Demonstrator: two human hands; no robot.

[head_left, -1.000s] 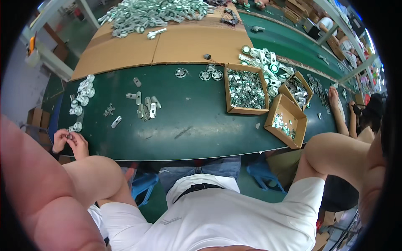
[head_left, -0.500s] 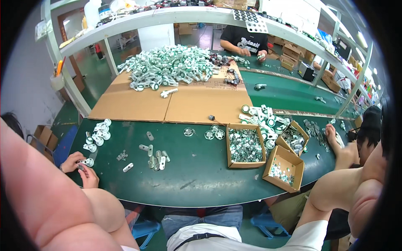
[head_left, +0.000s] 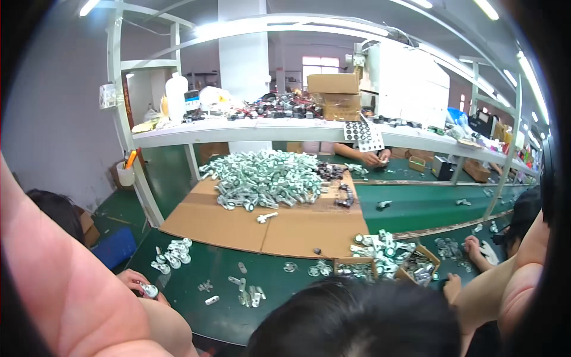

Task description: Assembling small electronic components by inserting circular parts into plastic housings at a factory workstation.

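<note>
Tabletop (head_left: 223, 321) in dark green curves across the view; the left hand (head_left: 65, 279) fills the left side, palm creased, fingers out of sight, so I cannot tell whether it grips anything; a dark-haired head (head_left: 357, 315) covers the near centre; a brown cardboard sheet (head_left: 208, 217) bears a heaped pile of parts (head_left: 267, 178), glossy white to pale grey-green, with long handles and round ends, some ringed in green; the right hand (head_left: 526, 297) shows at the right rim, its grip likewise hidden; an open box (head_left: 430, 254) holds grey pieces; white parts (head_left: 172, 256) cluster at the table's left, near a co-worker's hand (head_left: 132, 278) on one round-ended part (head_left: 150, 290).
</note>
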